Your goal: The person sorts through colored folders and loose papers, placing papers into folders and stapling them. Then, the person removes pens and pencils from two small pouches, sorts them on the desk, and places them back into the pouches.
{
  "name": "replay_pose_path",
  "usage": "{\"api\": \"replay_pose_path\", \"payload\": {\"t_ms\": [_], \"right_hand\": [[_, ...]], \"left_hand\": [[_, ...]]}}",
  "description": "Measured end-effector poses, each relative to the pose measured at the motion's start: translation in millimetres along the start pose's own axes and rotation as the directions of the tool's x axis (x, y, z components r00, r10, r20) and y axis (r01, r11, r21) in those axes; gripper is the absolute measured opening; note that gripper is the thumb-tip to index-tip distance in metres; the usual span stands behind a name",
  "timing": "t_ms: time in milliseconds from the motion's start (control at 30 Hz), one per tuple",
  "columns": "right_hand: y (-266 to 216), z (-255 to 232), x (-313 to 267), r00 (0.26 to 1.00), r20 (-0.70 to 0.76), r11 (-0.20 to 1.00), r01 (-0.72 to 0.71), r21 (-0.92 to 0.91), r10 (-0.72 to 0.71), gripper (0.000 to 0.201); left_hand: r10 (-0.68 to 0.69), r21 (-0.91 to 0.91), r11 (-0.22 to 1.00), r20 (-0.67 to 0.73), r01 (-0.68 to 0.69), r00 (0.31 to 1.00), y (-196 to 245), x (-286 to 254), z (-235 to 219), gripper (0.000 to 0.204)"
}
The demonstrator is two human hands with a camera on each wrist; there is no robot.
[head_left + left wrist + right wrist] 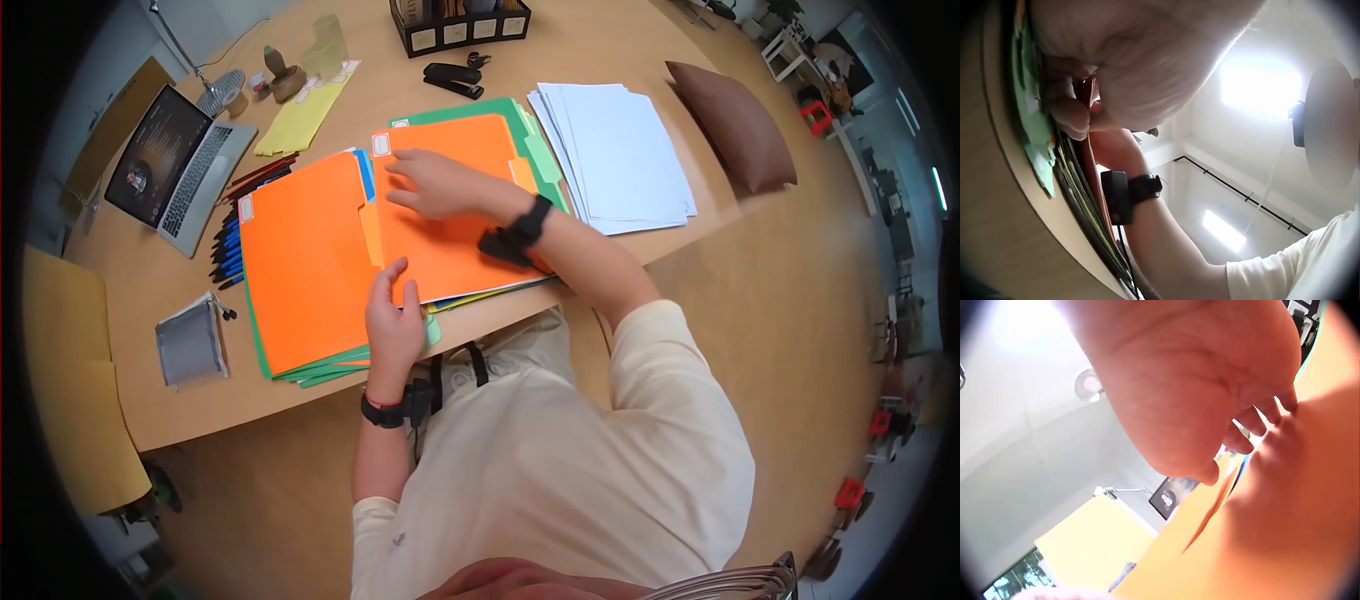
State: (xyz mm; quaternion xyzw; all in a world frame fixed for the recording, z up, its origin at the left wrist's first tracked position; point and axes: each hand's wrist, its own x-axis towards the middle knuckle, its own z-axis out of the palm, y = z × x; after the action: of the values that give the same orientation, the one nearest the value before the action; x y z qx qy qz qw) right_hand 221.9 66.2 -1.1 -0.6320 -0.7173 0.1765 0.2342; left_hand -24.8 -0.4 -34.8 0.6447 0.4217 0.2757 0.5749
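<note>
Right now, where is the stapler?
In the head view, at top centre, the stapler lies between the black organizer and the folders, left of the white papers.

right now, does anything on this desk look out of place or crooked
I see nothing spilled or damaged, but some things sit askew. The white papers on the right are fanned unevenly, their edges out of line. Green folders stick out beneath the left orange folder, so that pile looks untidy.

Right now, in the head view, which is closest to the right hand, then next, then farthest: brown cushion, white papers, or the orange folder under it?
1. Orange folder: directly beneath the right hand.
2. White papers: to its right.
3. Brown cushion: farther right, past the papers.
</note>
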Motion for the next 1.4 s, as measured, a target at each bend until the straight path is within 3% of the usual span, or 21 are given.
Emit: {"api": "replay_pose_path", "payload": {"t_ms": [100, 200, 233, 300, 333, 400, 500, 533, 633, 733, 833, 900, 967, 1033, 1133, 1233, 1333, 1400], "right_hand": [[-13, -16, -68, 0.966, -0.256, 0.999, 0.023, -0.028, -0.029, 0.050], [-2, -14, -124, 0.907, -0.400, 0.991, -0.121, 0.055, 0.133, 0.047], [0, -13, -139, 0.879, -0.438, 0.982, -0.176, 0.069, 0.188, 0.046], [-2, -12, -166, 0.877, -0.449, 0.958, -0.254, -0.133, 0.170, 0.045], [-2, -11, -176, 0.877, -0.453, 0.929, -0.291, -0.230, 0.163, 0.045], [6, 0, -190, 0.862, -0.473, 0.919, -0.320, -0.229, 0.182, 0.045], [9, 7, -195, 0.842, -0.506, 0.930, -0.318, -0.181, 0.189, 0.045], [9, 7, -195, 0.834, -0.517, 0.937, -0.313, -0.156, 0.192, 0.045], [8, 7, -195, 0.835, -0.516, 0.933, -0.318, -0.167, 0.192, 0.045], [10, 6, -196, 0.841, -0.504, 0.938, -0.311, -0.153, 0.197, 0.045], [8, 5, -196, 0.840, -0.506, 0.943, -0.303, -0.140, 0.195, 0.045], [8, 5, -196, 0.835, -0.515, 0.943, -0.302, -0.138, 0.192, 0.043], [7, 4, -196, 0.830, -0.526, 0.950, -0.289, -0.123, 0.184, 0.039], [8, 3, -197, 0.823, -0.541, 0.961, -0.262, -0.092, 0.172, 0.035], [11, 2, -201, 0.779, -0.583, 0.972, -0.208, 0.105, 0.230, 0.029], [8, -5, -210, 0.697, -0.678, 0.972, -0.136, 0.194, 0.233, 0.027], [26, -19, -231, 0.653, -0.738, 0.973, -0.230, 0.019, 0.169, 0.031], [36, -33, -240, 0.644, -0.740, 0.913, -0.394, -0.103, 0.195, 0.036]], "left_hand": [[-0.021, -0.270, 0.963, -0.125, -0.014, 0.992, -4, -3, -5, 0.034], [-0.059, -0.379, 0.924, -0.266, -0.048, 0.962, 12, -20, -26, 0.030], [-0.036, -0.323, 0.943, -0.349, -0.084, 0.936, 16, -26, -36, 0.029], [0.023, -0.197, 0.970, -0.500, -0.140, 0.866, 15, -36, -65, 0.026], [0.005, -0.143, 0.985, -0.513, -0.092, 0.858, 10, -40, -81, 0.025], [-0.033, -0.037, 0.999, -0.543, 0.015, 0.839, -1, -46, -119, 0.023], [0.155, 0.329, 0.944, -0.512, 0.026, 0.845, -47, -44, -164, 0.022], [0.089, 0.271, 0.960, -0.534, 0.071, 0.841, -43, -45, -165, 0.023], [0.223, 0.618, 0.776, -0.451, 0.122, 0.865, -23, -48, -158, 0.029], [0.393, 0.851, 0.358, -0.510, 0.383, 0.765, 12, -46, -124, 0.037], [0.381, 0.882, 0.407, -0.401, 0.239, 0.833, 26, -32, -102, 0.043], [0.379, 0.817, 0.570, -0.166, -0.089, 0.910, 23, -15, -71, 0.046], [0.408, 0.735, 0.615, 0.016, -0.288, 0.913, 47, -11, -16, 0.052], [0.358, 0.756, 0.533, 0.205, -0.380, 0.911, 64, -6, 23, 0.058], [0.253, 0.772, 0.516, 0.275, -0.370, 0.928, 67, -2, 47, 0.060], [0.252, 0.789, 0.471, 0.308, -0.395, 0.917, 65, -1, 46, 0.058], [0.292, 0.769, 0.477, 0.318, -0.426, 0.902, 59, 4, 39, 0.053], [0.277, 0.765, 0.472, 0.342, -0.437, 0.898, 65, -1, 36, 0.050]]}}
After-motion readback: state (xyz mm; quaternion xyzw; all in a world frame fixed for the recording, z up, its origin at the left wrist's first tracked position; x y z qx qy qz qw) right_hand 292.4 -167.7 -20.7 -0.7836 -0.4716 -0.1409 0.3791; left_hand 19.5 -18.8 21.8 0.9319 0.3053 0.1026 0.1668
